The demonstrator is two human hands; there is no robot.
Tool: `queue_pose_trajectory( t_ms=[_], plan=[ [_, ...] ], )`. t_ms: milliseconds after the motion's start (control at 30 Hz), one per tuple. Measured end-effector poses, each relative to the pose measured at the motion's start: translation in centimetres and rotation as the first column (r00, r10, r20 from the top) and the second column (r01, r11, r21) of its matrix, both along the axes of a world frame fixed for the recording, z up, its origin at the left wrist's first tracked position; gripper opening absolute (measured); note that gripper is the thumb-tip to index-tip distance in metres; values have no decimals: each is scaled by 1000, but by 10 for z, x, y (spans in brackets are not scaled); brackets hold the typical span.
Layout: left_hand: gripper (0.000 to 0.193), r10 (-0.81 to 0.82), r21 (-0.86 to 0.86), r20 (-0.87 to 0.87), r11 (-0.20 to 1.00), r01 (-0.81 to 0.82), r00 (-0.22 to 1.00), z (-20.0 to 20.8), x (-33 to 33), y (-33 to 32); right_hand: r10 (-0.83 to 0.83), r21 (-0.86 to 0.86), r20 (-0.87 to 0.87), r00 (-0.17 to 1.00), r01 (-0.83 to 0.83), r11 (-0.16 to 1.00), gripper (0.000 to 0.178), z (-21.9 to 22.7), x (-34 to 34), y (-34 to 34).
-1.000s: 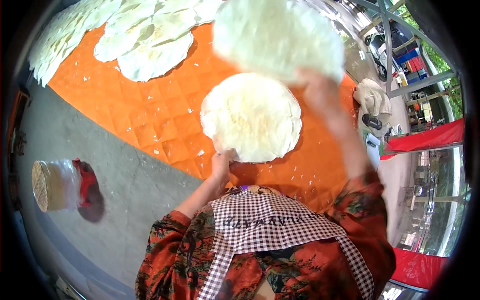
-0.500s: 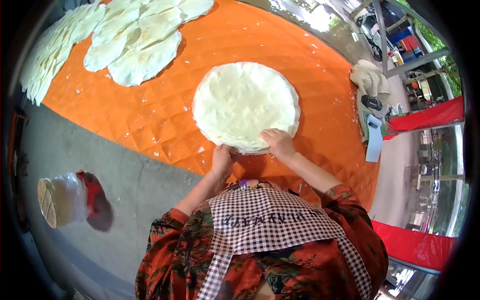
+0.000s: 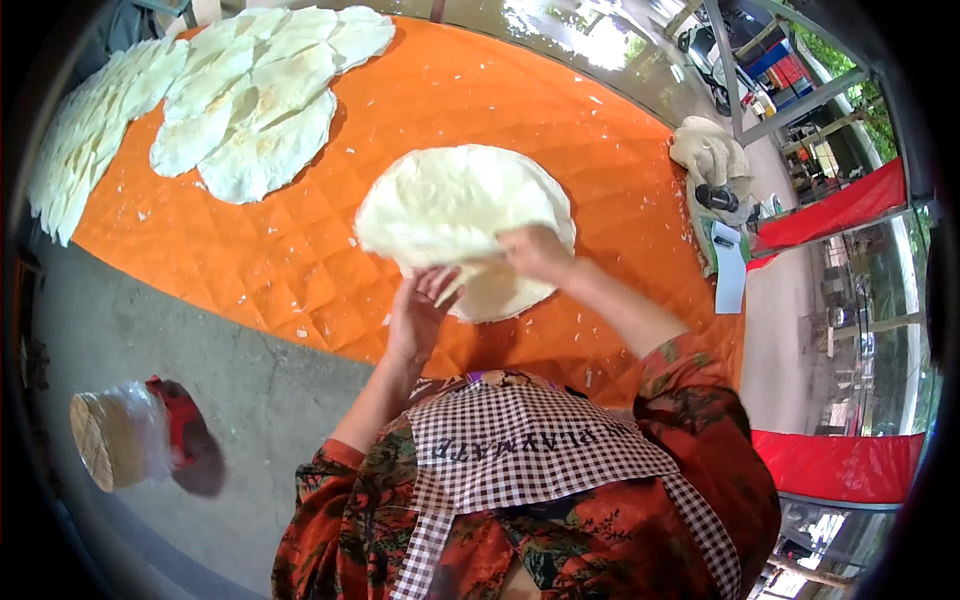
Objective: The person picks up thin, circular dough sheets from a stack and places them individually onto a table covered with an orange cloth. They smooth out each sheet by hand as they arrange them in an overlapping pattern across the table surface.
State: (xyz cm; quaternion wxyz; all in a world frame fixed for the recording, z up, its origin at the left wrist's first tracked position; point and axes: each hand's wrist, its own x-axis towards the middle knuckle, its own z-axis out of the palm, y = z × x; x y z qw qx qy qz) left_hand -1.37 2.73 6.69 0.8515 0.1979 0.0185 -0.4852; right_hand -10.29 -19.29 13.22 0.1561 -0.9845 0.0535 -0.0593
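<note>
A stack of thin, round, pale flatbreads (image 3: 460, 195) lies on an orange-covered table (image 3: 630, 250) in front of me. The near edge of the top sheet is raised and curled back, baring the sheet beneath (image 3: 505, 290). My right hand (image 3: 540, 255), a little blurred, is closed on that raised edge at the right. At the near left rim, my left hand (image 3: 412, 315) has its fingers apart, with the fingertips against the lifted sheet.
Overlapping rows of flatbreads (image 3: 265, 140) cover the table's far left. A cloth bundle (image 3: 710, 155) and a clipboard (image 3: 730, 270) with pale paper lie along the right edge. A round woven stool (image 3: 95, 440) stands on the grey floor at left. White crumbs dot the cover.
The near edge of the top flatbread has come up and away from me with my right hand. My left hand has opened its fingers. The whole view has shifted slightly.
</note>
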Motion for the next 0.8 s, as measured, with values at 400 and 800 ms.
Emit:
queue_pose_trajectory(
  t_ms=[400, 800],
  plan=[
    [58, -2, 105, 66, 994, -5, 998, 4, 54, 13, -352, 880, -204, 913, 329, 343, 54, 141, 7, -90],
    [36, -193, 576, 198, 816, 45, 961, -52, 65, -7, -591, 901, -434, 679, 324, -290, 58, -96, -78, -71]
  ],
)
